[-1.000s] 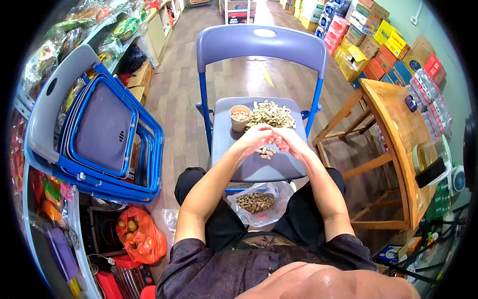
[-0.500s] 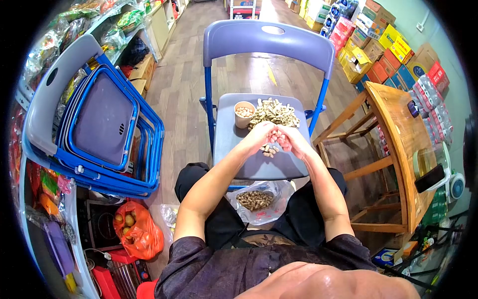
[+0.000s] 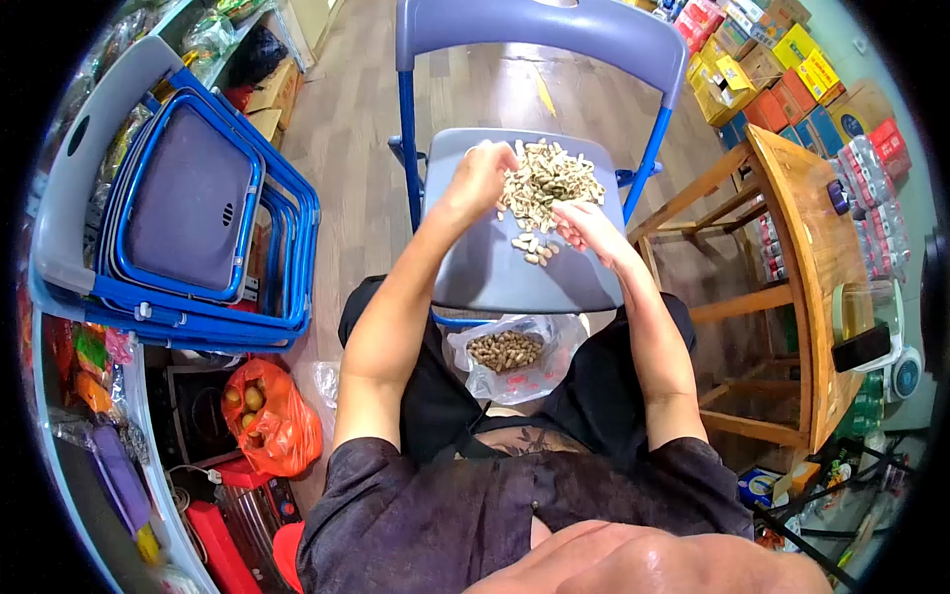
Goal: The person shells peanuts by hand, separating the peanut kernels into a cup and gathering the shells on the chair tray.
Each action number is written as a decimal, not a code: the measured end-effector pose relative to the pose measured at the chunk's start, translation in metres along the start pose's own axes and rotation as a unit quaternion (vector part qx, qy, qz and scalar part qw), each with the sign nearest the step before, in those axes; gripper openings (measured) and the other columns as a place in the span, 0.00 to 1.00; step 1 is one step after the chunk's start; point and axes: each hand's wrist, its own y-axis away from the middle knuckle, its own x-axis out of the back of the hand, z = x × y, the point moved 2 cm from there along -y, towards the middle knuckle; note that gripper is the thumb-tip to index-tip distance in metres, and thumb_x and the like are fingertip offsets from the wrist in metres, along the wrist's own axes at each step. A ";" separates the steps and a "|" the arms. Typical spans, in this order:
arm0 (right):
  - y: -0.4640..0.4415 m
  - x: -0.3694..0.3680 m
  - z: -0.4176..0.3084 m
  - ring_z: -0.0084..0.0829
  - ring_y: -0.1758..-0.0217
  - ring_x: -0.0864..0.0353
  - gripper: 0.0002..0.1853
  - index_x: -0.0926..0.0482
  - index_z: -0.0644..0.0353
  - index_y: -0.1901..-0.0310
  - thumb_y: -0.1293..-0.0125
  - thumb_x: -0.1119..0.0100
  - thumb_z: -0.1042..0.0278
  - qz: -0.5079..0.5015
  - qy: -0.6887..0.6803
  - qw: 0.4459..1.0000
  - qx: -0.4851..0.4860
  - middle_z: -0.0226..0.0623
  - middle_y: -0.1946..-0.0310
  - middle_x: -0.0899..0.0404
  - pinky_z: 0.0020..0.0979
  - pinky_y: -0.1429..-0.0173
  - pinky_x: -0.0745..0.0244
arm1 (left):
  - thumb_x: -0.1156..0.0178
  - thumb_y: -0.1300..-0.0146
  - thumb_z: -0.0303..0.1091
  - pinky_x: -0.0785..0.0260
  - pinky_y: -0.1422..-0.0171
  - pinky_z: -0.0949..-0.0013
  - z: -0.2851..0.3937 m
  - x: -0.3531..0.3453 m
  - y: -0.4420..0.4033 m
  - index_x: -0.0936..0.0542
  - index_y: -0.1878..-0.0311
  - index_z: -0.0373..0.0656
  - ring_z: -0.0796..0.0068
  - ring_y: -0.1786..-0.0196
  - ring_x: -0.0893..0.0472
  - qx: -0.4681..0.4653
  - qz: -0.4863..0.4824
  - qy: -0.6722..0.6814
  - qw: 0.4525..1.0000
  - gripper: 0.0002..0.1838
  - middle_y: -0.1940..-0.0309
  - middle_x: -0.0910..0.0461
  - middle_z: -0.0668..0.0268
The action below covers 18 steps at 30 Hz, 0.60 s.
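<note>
On the grey seat of the folding chair [image 3: 475, 277] lies a heap of pale peanut shells [image 3: 554, 178]; whether whole peanuts are mixed in I cannot tell. Several loose pieces [image 3: 534, 247] lie in front of it. My left hand [image 3: 483, 176] is at the heap's left side, fingers bent together and pointing down, hiding the spot where the paper cup stood. What it holds is hidden. At the heap's front right edge, my right hand [image 3: 588, 230] is curled, with small reddish peanut kernels seemingly in its fingers. Between my knees, a clear plastic bag [image 3: 554, 371] holds unshelled peanuts [image 3: 505, 349].
Folded blue-framed chairs [image 3: 188, 198] lean at the left, above an orange bag of potatoes [image 3: 277, 416]. To the right stands a wooden table [image 3: 792, 247] with a phone [image 3: 861, 348] at its edge. Cardboard boxes [image 3: 792, 94] are stacked along the wall.
My hands were cupped together around peanut kernels and have parted. The left moved left and away from me, over the cup; the right moved toward the heap's right edge. The view tilted down.
</note>
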 end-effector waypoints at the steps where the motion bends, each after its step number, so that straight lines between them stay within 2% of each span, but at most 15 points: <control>1: -0.003 0.001 0.001 0.12 0.81 0.39 0.18 0.26 0.52 0.72 0.33 0.47 0.47 0.016 0.075 0.997 -0.009 0.19 0.82 0.35 0.18 0.80 0.46 | 0.43 0.45 0.24 0.29 0.54 0.60 -0.006 0.002 -0.002 0.20 0.68 0.39 0.55 0.61 0.20 0.008 0.019 -0.069 0.997 0.04 0.66 0.21 0.51; 2: -0.006 0.002 0.006 0.13 0.81 0.38 0.18 0.25 0.53 0.72 0.33 0.47 0.47 0.030 0.148 0.988 -0.022 0.20 0.82 0.34 0.18 0.79 0.44 | 0.42 0.45 0.26 0.29 0.54 0.58 -0.018 0.003 -0.009 0.20 0.68 0.39 0.52 0.60 0.21 -0.017 0.029 -0.088 0.996 0.03 0.66 0.22 0.50; 3: -0.011 0.006 0.012 0.14 0.80 0.35 0.19 0.23 0.56 0.71 0.34 0.45 0.47 0.017 0.159 0.987 -0.018 0.21 0.80 0.31 0.20 0.78 0.40 | 0.41 0.45 0.29 0.29 0.54 0.57 -0.029 -0.001 -0.010 0.21 0.69 0.40 0.50 0.60 0.21 -0.041 0.036 -0.106 0.993 0.04 0.66 0.22 0.49; 4: -0.012 0.007 0.013 0.15 0.79 0.34 0.19 0.22 0.58 0.70 0.35 0.44 0.48 0.020 0.182 0.983 -0.007 0.23 0.80 0.30 0.21 0.76 0.37 | 0.41 0.45 0.31 0.29 0.55 0.56 -0.022 0.003 -0.008 0.21 0.70 0.41 0.48 0.59 0.21 -0.027 0.051 -0.132 0.990 0.05 0.66 0.23 0.48; 5: -0.015 0.010 0.012 0.17 0.78 0.32 0.20 0.21 0.60 0.69 0.35 0.43 0.49 0.025 0.208 0.978 0.006 0.24 0.79 0.29 0.23 0.75 0.35 | 0.38 0.49 0.30 0.28 0.51 0.53 -0.025 0.000 -0.011 0.18 0.69 0.46 0.46 0.59 0.21 -0.009 0.035 -0.156 0.987 0.03 0.65 0.22 0.49; 6: -0.019 0.011 0.015 0.20 0.74 0.27 0.22 0.20 0.65 0.65 0.36 0.42 0.49 0.060 0.222 0.973 0.018 0.29 0.78 0.26 0.25 0.71 0.29 | 0.39 0.48 0.30 0.28 0.50 0.54 -0.027 -0.004 -0.013 0.18 0.69 0.46 0.47 0.58 0.21 -0.006 0.027 -0.182 0.983 0.03 0.64 0.22 0.49; 7: -0.019 0.014 0.017 0.31 0.68 0.20 0.21 0.19 0.66 0.62 0.38 0.41 0.51 0.110 0.285 0.952 0.016 0.40 0.73 0.20 0.33 0.62 0.24 | 0.40 0.47 0.30 0.28 0.49 0.54 -0.029 -0.009 -0.014 0.17 0.68 0.47 0.48 0.57 0.22 -0.004 0.021 -0.210 0.978 0.04 0.63 0.22 0.50; 9: -0.018 0.021 0.014 0.43 0.58 0.17 0.18 0.19 0.65 0.60 0.39 0.41 0.55 0.149 0.448 0.881 0.030 0.50 0.65 0.17 0.40 0.52 0.24 | 0.40 0.46 0.31 0.28 0.50 0.55 -0.030 -0.014 -0.014 0.18 0.68 0.46 0.50 0.57 0.21 -0.017 0.012 -0.219 0.975 0.04 0.65 0.23 0.51; 10: -0.018 0.021 0.017 0.43 0.58 0.17 0.18 0.19 0.65 0.60 0.39 0.41 0.55 0.147 0.447 0.882 0.026 0.50 0.65 0.17 0.40 0.52 0.24 | 0.41 0.44 0.31 0.28 0.50 0.56 -0.030 -0.015 -0.013 0.19 0.67 0.44 0.51 0.57 0.21 -0.031 0.008 -0.232 0.972 0.04 0.67 0.23 0.52; 12: -0.017 0.024 0.019 0.49 0.51 0.20 0.16 0.20 0.62 0.58 0.40 0.43 0.59 0.167 0.498 0.851 0.012 0.54 0.61 0.18 0.44 0.46 0.27 | 0.41 0.44 0.30 0.28 0.50 0.57 -0.028 -0.017 -0.012 0.18 0.67 0.44 0.53 0.57 0.21 -0.030 0.006 -0.231 0.973 0.04 0.66 0.22 0.53; 14: -0.018 0.025 0.025 0.49 0.53 0.19 0.15 0.20 0.61 0.57 0.41 0.43 0.60 0.175 0.495 0.850 0.037 0.53 0.62 0.18 0.44 0.47 0.27 | 0.41 0.45 0.30 0.28 0.50 0.57 -0.026 -0.018 -0.012 0.18 0.66 0.45 0.54 0.57 0.21 -0.028 0.005 -0.232 0.972 0.05 0.66 0.22 0.54; 16: -0.014 0.020 0.019 0.49 0.54 0.19 0.15 0.20 0.60 0.56 0.41 0.43 0.60 0.183 0.492 0.849 0.063 0.52 0.63 0.18 0.44 0.49 0.26 | 0.41 0.45 0.27 0.28 0.51 0.58 -0.015 -0.015 -0.012 0.18 0.66 0.43 0.55 0.57 0.21 -0.101 0.089 -0.212 0.968 0.04 0.66 0.21 0.56; 17: -0.013 0.017 0.016 0.48 0.55 0.18 0.15 0.20 0.59 0.57 0.41 0.43 0.60 0.171 0.487 0.854 0.063 0.51 0.64 0.17 0.44 0.50 0.26 | 0.41 0.45 0.27 0.28 0.51 0.58 -0.011 -0.016 -0.010 0.18 0.66 0.43 0.55 0.57 0.21 -0.101 0.088 -0.213 0.968 0.04 0.66 0.21 0.56; 18: -0.010 0.011 0.013 0.48 0.57 0.18 0.14 0.19 0.58 0.58 0.42 0.43 0.60 0.160 0.481 0.859 0.062 0.50 0.66 0.17 0.43 0.51 0.25 | 0.41 0.45 0.26 0.28 0.52 0.58 0.002 -0.014 -0.003 0.19 0.66 0.42 0.55 0.58 0.21 -0.115 0.085 -0.153 0.978 0.04 0.66 0.21 0.56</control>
